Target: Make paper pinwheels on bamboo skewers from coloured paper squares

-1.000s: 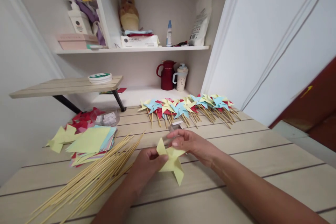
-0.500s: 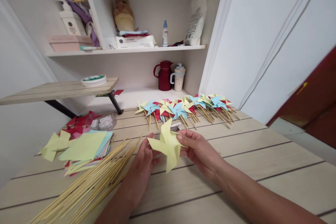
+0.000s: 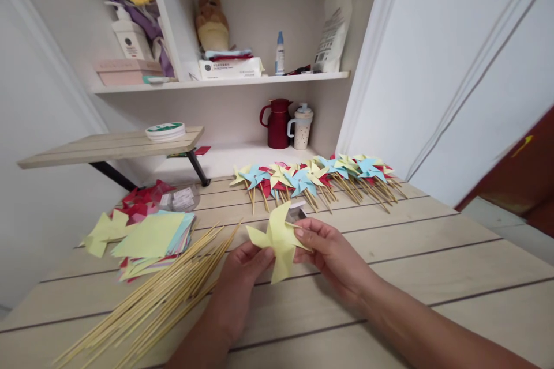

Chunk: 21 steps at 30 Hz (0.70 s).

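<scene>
Between my hands, above the table, is a yellow paper pinwheel [image 3: 280, 243] with no stick visible on it. My right hand [image 3: 322, 245] pinches its right blade between thumb and fingers. On the other side, my left hand [image 3: 244, 265] grips the lower left blade, thumb in front and fingers behind. Just behind the pinwheel lies a small open box [image 3: 296, 213], partly hidden. To the left of my left hand, a bundle of thin wooden sticks [image 3: 173, 282] lies slantwise on the table. Finished pinwheels on sticks [image 3: 302, 180] lie in a row farther back.
Left of the sticks sit a stack of coloured paper squares [image 3: 151, 233], another yellow pinwheel head [image 3: 104, 233], red ones [image 3: 141, 202] and a clear container [image 3: 184, 199]. A raised wooden shelf [image 3: 108, 147] stands behind them. A red jug [image 3: 278, 124] and a cup [image 3: 302, 128] are at the back.
My left hand has closed its thumb and fingers on the pinwheel's left blade; before, it was beside it with looser fingers. The view has shifted slightly left.
</scene>
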Each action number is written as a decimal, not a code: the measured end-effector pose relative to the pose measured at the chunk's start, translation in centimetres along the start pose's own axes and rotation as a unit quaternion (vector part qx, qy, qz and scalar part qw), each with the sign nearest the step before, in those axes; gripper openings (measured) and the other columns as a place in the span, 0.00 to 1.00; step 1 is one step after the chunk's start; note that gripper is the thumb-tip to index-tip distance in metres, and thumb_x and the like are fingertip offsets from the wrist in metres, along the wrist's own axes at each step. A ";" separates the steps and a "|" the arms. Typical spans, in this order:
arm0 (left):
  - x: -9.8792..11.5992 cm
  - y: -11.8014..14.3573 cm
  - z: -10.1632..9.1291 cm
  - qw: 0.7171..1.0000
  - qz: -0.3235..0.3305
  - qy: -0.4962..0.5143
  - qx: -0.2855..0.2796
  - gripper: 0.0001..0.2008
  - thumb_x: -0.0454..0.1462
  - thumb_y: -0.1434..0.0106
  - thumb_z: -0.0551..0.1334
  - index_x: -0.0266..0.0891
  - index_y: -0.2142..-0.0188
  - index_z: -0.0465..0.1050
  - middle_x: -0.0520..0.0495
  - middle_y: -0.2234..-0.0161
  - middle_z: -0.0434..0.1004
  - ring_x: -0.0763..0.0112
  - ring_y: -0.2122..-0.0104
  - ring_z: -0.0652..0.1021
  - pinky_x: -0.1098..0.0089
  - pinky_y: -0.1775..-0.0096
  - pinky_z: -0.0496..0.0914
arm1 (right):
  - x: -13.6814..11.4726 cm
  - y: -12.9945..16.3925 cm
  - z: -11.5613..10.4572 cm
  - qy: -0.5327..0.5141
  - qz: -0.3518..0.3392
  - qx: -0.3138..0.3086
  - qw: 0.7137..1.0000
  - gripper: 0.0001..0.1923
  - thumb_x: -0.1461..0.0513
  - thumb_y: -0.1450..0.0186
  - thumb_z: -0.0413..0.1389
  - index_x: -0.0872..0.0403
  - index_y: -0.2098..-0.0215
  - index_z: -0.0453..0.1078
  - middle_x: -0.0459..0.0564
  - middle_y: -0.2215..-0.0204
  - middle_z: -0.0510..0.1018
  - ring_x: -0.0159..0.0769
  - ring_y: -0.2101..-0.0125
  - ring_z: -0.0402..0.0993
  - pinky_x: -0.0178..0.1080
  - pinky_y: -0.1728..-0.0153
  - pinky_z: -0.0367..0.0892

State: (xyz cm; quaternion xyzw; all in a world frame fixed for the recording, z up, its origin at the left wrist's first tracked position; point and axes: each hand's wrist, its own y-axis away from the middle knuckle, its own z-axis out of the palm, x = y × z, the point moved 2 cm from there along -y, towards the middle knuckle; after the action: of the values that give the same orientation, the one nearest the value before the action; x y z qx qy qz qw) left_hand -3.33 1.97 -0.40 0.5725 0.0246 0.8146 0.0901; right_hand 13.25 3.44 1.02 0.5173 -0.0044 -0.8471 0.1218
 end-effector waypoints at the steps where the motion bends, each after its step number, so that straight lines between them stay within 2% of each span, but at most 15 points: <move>1: 0.0 0.1 0.0 1.000 -0.005 0.006 0.000 0.18 0.43 0.49 0.72 0.35 0.61 0.81 0.40 0.63 0.83 0.61 0.63 0.79 0.62 0.53 0.69 | -0.1 0.0 0.0 0.011 -0.003 0.004 1.000 0.12 0.58 0.45 0.67 0.55 0.69 0.72 0.47 0.71 0.78 0.29 0.75 0.72 0.36 0.68 0.72; 5: 0.0 0.3 0.1 0.999 -0.015 0.039 -0.009 0.15 0.42 0.46 0.71 0.35 0.62 0.81 0.42 0.65 0.82 0.67 0.65 0.77 0.65 0.55 0.69 | -0.3 -0.1 -0.5 0.076 -0.040 0.010 0.996 0.14 0.57 0.43 0.65 0.53 0.61 0.72 0.48 0.68 0.78 0.32 0.69 0.73 0.36 0.65 0.70; 9: 0.0 0.4 -0.1 0.997 -0.027 0.065 0.009 0.12 0.41 0.46 0.71 0.35 0.66 0.80 0.44 0.68 0.81 0.70 0.68 0.75 0.68 0.58 0.69 | -1.0 -0.2 -1.2 0.173 -0.115 0.003 0.978 0.17 0.57 0.40 0.63 0.47 0.54 0.69 0.49 0.56 0.75 0.37 0.58 0.72 0.42 0.55 0.68; 11: 0.0 0.3 -0.3 0.995 -0.042 0.083 0.023 0.12 0.41 0.47 0.71 0.34 0.66 0.80 0.43 0.68 0.81 0.70 0.67 0.76 0.68 0.58 0.69 | -1.5 0.0 -1.3 0.233 -0.165 -0.013 0.958 0.12 0.57 0.40 0.63 0.46 0.57 0.70 0.49 0.49 0.71 0.41 0.51 0.69 0.46 0.49 0.65; 13: 0.1 0.2 -0.4 0.993 -0.055 0.098 0.037 0.13 0.41 0.49 0.72 0.33 0.67 0.80 0.42 0.68 0.81 0.68 0.67 0.76 0.67 0.58 0.69 | -1.9 0.2 -1.3 0.302 -0.227 -0.034 0.925 0.06 0.58 0.39 0.63 0.47 0.64 0.71 0.48 0.45 0.66 0.44 0.43 0.62 0.48 0.42 0.58; 16: 0.2 0.2 -0.5 0.992 -0.062 0.099 0.048 0.13 0.41 0.50 0.73 0.33 0.69 0.79 0.43 0.69 0.80 0.69 0.68 0.76 0.68 0.60 0.69 | -2.1 0.6 -0.9 0.375 -0.283 -0.062 0.881 0.03 0.59 0.40 0.63 0.46 0.67 0.74 0.47 0.42 0.61 0.44 0.38 0.54 0.49 0.37 0.50; 18: 0.1 0.2 -0.4 0.993 -0.060 0.088 0.042 0.13 0.41 0.50 0.73 0.33 0.69 0.79 0.44 0.71 0.80 0.70 0.70 0.75 0.69 0.62 0.68 | -1.9 0.6 -0.6 0.390 -0.286 -0.076 0.872 0.05 0.58 0.40 0.64 0.45 0.64 0.76 0.47 0.41 0.60 0.45 0.38 0.54 0.49 0.38 0.52; 21: -0.2 0.2 -0.3 0.996 -0.054 0.064 0.036 0.12 0.41 0.50 0.72 0.34 0.71 0.78 0.47 0.74 0.77 0.74 0.73 0.72 0.71 0.65 0.67 | -1.5 0.5 -0.4 0.391 -0.275 -0.078 0.875 0.05 0.58 0.41 0.64 0.45 0.64 0.77 0.48 0.42 0.62 0.45 0.40 0.57 0.49 0.39 0.55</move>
State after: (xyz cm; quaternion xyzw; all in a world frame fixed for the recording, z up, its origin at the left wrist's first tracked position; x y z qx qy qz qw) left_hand -3.53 1.71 -0.68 0.5203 0.0908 0.8418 0.1112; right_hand 14.42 3.32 2.23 0.7755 0.2522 -0.5727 -0.0838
